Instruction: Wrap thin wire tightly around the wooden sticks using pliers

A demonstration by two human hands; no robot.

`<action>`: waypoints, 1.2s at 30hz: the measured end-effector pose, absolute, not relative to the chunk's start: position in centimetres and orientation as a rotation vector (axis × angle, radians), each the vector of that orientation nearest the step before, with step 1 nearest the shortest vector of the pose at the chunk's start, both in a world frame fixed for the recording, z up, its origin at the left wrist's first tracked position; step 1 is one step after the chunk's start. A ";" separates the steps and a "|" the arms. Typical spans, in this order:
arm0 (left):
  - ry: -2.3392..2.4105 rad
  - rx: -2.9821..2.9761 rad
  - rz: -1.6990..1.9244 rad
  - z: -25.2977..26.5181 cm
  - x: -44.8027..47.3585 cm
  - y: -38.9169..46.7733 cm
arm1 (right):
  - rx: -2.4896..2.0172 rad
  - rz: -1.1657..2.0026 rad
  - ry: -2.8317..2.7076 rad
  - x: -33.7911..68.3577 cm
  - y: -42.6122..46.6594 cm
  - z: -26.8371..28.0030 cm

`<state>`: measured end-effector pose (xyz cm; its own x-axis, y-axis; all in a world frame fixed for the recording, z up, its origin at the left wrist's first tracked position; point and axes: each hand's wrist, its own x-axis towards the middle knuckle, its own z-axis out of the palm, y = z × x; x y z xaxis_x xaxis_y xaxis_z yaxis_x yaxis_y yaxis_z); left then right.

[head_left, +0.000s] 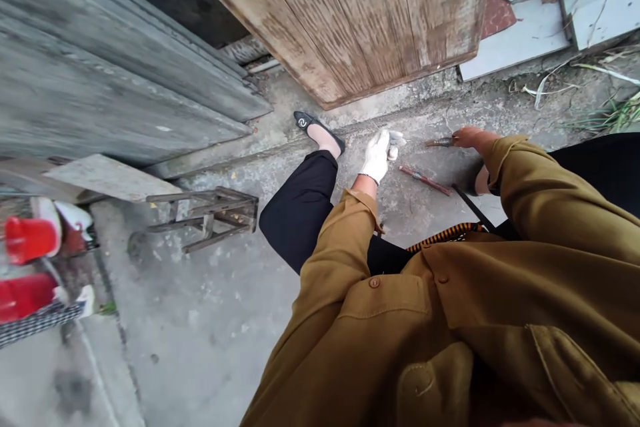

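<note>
The wooden door [370, 20], a big planked panel, is the landmark. A small wooden stool [210, 217] stands to its left, well apart from it. In front of the door's bottom edge, the gloved left hand [379, 155] has its fingers bent inward; whether it pinches anything, I cannot tell. Farther right along that edge, the bare right hand [470, 137] is closed around one end of a short brown tool [438, 143]. On the ground in front of the door, beyond both hands, lies a reddish stick [425, 180], slanting, its left end nearer the door, its right end farther out. The tool lies roughly along the door's edge, its free end toward the glove. Both look light and stiff, rough rather than slippery, hardly fragile; the stick would probably lift best by its middle, the tool by the end already gripped.
</note>
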<state>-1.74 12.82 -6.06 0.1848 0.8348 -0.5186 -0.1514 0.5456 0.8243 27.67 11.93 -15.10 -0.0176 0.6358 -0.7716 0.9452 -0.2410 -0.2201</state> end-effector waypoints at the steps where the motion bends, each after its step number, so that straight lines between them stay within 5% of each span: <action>1: 1.174 0.735 0.763 -6.2 -1.8 12.7 | 1.913 -1.123 1.627 27.6 12.3 -15.3; 4: 1.198 0.809 0.711 -6.1 -1.6 12.6 | 2.008 -1.243 1.647 26.4 13.8 -14.3; 8: 1.222 0.846 0.762 -5.8 -1.3 12.9 | 1.735 -2.534 1.364 22.7 15.7 -10.2; 10: 1.196 0.842 0.804 -5.3 -1.6 13.2 | 1.536 -2.702 1.342 21.0 16.1 -8.0; 25: 1.055 1.168 0.930 4.4 -8.0 16.2 | 2.220 -2.261 2.247 23.8 16.6 7.5; 36: 0.851 1.029 0.797 8.5 -5.4 17.7 | 1.785 -1.726 2.817 20.5 18.3 10.3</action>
<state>-5.38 17.70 8.53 0.4464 0.8689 -0.2136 -0.1558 0.3105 0.9377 20.47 18.32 10.29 -0.4066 0.9129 0.0351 0.3832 0.2053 -0.9006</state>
